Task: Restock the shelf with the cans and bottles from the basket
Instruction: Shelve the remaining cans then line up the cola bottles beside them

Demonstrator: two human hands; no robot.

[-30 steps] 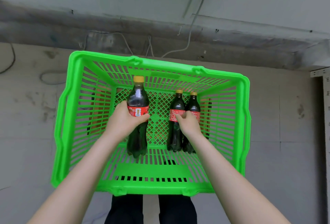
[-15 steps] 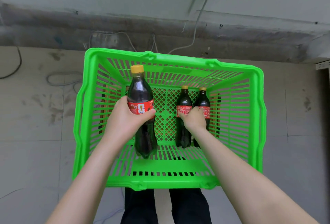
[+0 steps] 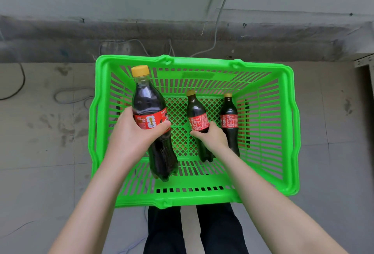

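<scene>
A bright green plastic basket (image 3: 287, 124) stands on the concrete floor in front of my legs. My left hand (image 3: 131, 138) grips a dark cola bottle (image 3: 147, 102) with a yellow cap and red label, raised well above the basket floor. My right hand (image 3: 212, 138) is closed around the lower half of a second cola bottle (image 3: 197, 110), tilted slightly left inside the basket. A third cola bottle (image 3: 229, 118) stands upright just right of it, apart from my hand.
A grey wall with a dark concrete ledge (image 3: 182, 37) runs behind the basket, with loose cables (image 3: 216, 23) hanging down it. A grey metal shelf corner (image 3: 366, 63) shows at the right edge. My dark trouser legs (image 3: 192, 229) are below the basket.
My left hand has lifted its bottle higher and nearer the camera. My right hand has pulled one bottle away from its neighbour, leaving a gap between the two.
</scene>
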